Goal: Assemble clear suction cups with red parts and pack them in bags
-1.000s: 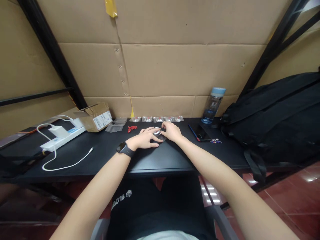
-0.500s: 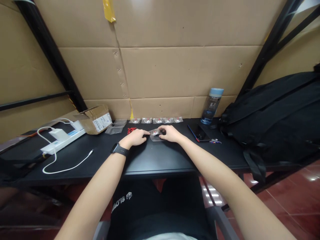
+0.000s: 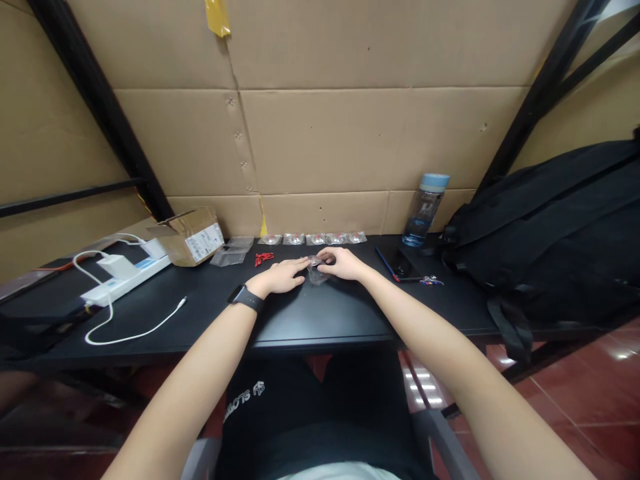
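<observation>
A small clear plastic bag (image 3: 317, 275) with something shiny inside lies on the black table between my hands. My right hand (image 3: 342, 264) pinches its right side between thumb and fingers. My left hand (image 3: 284, 276) lies nearly flat with its fingertips on the bag's left edge, thumb apart from the fingers. Behind them, several filled clear packets (image 3: 317, 239) stand in a row along the cardboard wall. Small red pieces (image 3: 263, 259) lie behind my left hand, beside flat clear bags (image 3: 233, 251).
At the left are an open cardboard box (image 3: 193, 239), a white power strip (image 3: 125, 280) and a white cable (image 3: 145, 339). Rightward are a dark phone (image 3: 404, 264), a small keychain (image 3: 431, 281), a water bottle (image 3: 424, 210) and a black backpack (image 3: 550, 233).
My left hand has moved slightly right and flattened, uncovering more of the red pieces. The bag between my hands has shifted slightly right, and its lower part is now crumpled.
</observation>
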### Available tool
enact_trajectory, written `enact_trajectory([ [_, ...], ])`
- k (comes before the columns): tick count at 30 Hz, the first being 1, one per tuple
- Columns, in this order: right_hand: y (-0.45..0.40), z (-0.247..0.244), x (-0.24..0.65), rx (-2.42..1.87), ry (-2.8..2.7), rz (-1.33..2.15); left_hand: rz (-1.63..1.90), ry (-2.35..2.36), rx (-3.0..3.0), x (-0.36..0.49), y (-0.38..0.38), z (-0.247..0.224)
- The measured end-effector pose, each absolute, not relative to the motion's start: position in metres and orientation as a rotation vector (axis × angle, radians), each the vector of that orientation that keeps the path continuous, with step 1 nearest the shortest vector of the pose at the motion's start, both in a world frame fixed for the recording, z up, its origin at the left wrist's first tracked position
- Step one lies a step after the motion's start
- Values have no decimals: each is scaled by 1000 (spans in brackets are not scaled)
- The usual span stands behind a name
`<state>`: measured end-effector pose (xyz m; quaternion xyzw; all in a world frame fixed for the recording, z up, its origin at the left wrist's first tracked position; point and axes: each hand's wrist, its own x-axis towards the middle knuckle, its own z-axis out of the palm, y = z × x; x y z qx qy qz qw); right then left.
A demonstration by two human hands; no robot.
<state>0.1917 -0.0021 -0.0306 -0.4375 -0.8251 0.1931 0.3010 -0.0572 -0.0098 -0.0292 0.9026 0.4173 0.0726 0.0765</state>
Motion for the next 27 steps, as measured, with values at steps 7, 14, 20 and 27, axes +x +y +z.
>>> enact_trajectory([
  [7, -5, -11, 202, -1019, -2338, 193, 445, 1322, 2747, -52, -15, -23],
  [14, 1, -18, 203, -967, -2427, 169, 748, 1336, 2749, -37, -22, -21],
  [20, 0, -17, 200, -980, -2337, 289, 853, 1324, 2577, -41, -18, -19],
  [27, 6, -17, 200, -1156, -2151, 417, 909, 1433, 2224, -39, -11, -23],
])
